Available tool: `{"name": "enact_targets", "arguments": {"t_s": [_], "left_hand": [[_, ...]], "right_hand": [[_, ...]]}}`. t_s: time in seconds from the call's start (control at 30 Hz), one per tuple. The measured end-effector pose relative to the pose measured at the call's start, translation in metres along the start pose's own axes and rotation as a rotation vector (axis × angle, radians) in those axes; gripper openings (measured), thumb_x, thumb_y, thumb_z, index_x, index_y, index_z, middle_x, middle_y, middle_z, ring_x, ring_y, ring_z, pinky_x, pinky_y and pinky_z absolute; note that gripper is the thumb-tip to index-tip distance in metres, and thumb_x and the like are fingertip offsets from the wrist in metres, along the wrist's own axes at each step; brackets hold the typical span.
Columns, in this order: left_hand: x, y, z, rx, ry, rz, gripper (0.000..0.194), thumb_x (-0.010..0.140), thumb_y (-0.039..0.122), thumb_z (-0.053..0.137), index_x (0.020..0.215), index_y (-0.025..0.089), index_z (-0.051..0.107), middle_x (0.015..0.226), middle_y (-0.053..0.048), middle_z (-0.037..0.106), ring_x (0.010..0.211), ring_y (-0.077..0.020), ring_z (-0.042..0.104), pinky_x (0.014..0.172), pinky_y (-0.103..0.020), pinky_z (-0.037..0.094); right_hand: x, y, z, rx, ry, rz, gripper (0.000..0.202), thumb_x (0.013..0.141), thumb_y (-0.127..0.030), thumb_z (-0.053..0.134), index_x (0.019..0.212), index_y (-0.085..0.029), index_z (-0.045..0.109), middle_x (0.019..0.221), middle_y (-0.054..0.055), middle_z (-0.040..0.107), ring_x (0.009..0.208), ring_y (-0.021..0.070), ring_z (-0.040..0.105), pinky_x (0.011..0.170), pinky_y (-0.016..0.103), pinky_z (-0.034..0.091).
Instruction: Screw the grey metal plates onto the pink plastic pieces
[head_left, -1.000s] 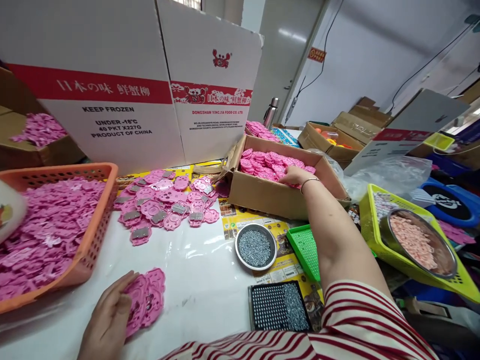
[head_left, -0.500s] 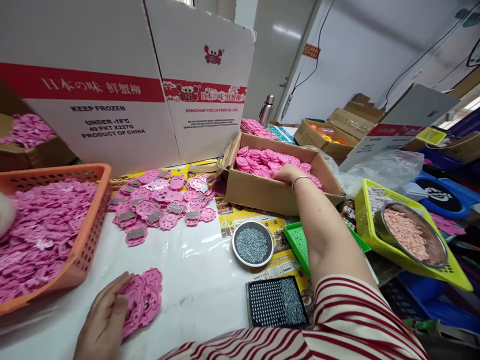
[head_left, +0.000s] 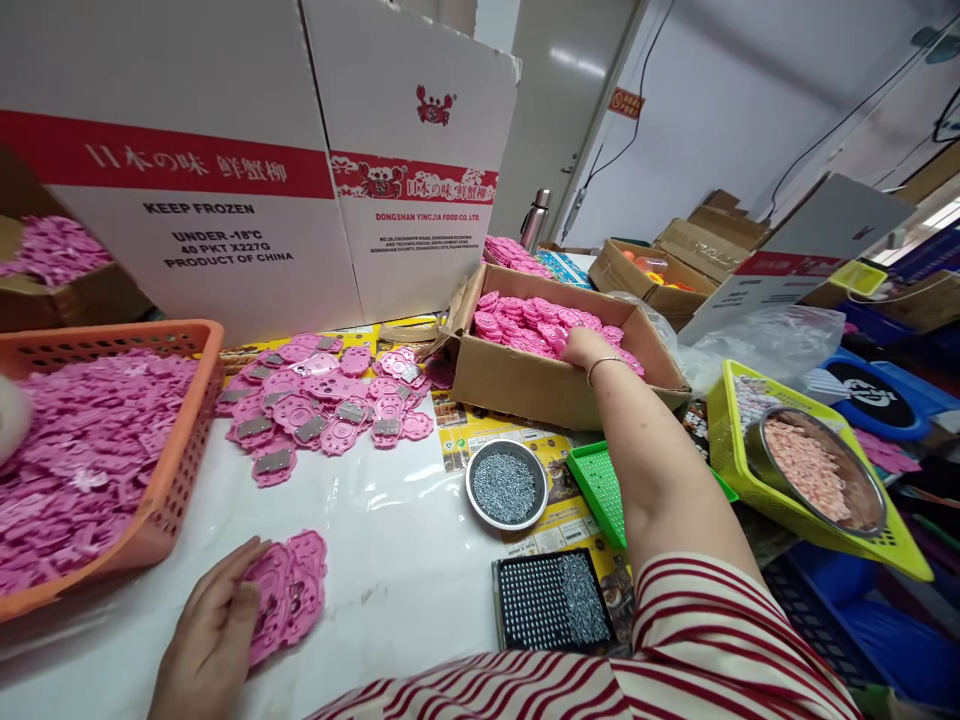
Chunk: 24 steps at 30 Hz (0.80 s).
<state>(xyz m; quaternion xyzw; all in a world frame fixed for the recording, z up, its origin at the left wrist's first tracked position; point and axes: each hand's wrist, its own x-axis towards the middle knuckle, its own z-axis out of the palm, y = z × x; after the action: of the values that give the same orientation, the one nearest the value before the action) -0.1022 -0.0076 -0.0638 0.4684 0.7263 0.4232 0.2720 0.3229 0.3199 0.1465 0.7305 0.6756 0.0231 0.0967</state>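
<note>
Near the front edge of the table, my left hand (head_left: 214, 625) is closed round the left side of some pink plastic shell pieces (head_left: 292, 595). They lie side by side, with moulded ridges and small holes facing up. My right arm stretches forward, and my right hand (head_left: 585, 347) reaches into a cardboard box (head_left: 525, 385) full of similar pink pieces (head_left: 517, 325). Its fingers are down among the pieces, so their grip is hidden. Pink pieces with grey metal plates (head_left: 330, 400) lie in a loose pile at the middle back of the table.
An orange basket (head_left: 199, 400) of pink parts stands at left. A round dish (head_left: 506, 485) and a black tray (head_left: 551, 600) hold small screws. Beneath my right forearm lies a green tray (head_left: 600, 480). A yellow basket (head_left: 731, 430) with a metal bowl (head_left: 817, 465) is at right.
My right hand has shifted slightly within the box of pink pieces. My left hand keeps the same hold, and the view has moved a little.
</note>
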Motion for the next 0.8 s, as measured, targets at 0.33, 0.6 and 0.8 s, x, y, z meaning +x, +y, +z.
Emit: {"name": "enact_targets", "arguments": {"t_s": [0.33, 0.6, 0.8], "left_hand": [[-0.001, -0.001, 0.002, -0.030, 0.022, 0.037, 0.049, 0.088, 0.061, 0.041, 0.119, 0.027, 0.057, 0.134, -0.010, 0.059, 0.128, -0.0344, 0.053, 0.119, -0.058, 0.031], [0.003, 0.006, -0.002, -0.017, 0.022, 0.090, 0.051, 0.091, 0.052, 0.042, 0.123, 0.016, 0.058, 0.134, -0.015, 0.058, 0.131, -0.0317, 0.051, 0.118, -0.054, 0.033], [-0.003, 0.023, -0.022, 0.108, 0.043, 0.061, 0.050, 0.093, 0.051, 0.042, 0.131, 0.023, 0.060, 0.138, -0.011, 0.059, 0.131, -0.0334, 0.053, 0.116, -0.052, 0.038]], "right_hand": [[-0.009, 0.005, -0.009, 0.062, 0.093, 0.121, 0.038, 0.091, -0.041, 0.059, 0.119, -0.015, 0.059, 0.121, 0.009, 0.062, 0.108, 0.0195, 0.062, 0.093, 0.043, 0.056], [-0.047, -0.071, -0.044, 0.233, 0.434, -0.041, 0.036, 0.096, -0.027, 0.041, 0.125, -0.012, 0.054, 0.125, 0.017, 0.062, 0.119, 0.0283, 0.058, 0.101, 0.041, 0.046], [-0.152, -0.200, -0.010, 0.557, 0.421, -0.696, 0.059, 0.091, -0.012, 0.033, 0.147, -0.030, 0.034, 0.122, -0.007, 0.065, 0.105, 0.0114, 0.062, 0.085, 0.019, 0.049]]}}
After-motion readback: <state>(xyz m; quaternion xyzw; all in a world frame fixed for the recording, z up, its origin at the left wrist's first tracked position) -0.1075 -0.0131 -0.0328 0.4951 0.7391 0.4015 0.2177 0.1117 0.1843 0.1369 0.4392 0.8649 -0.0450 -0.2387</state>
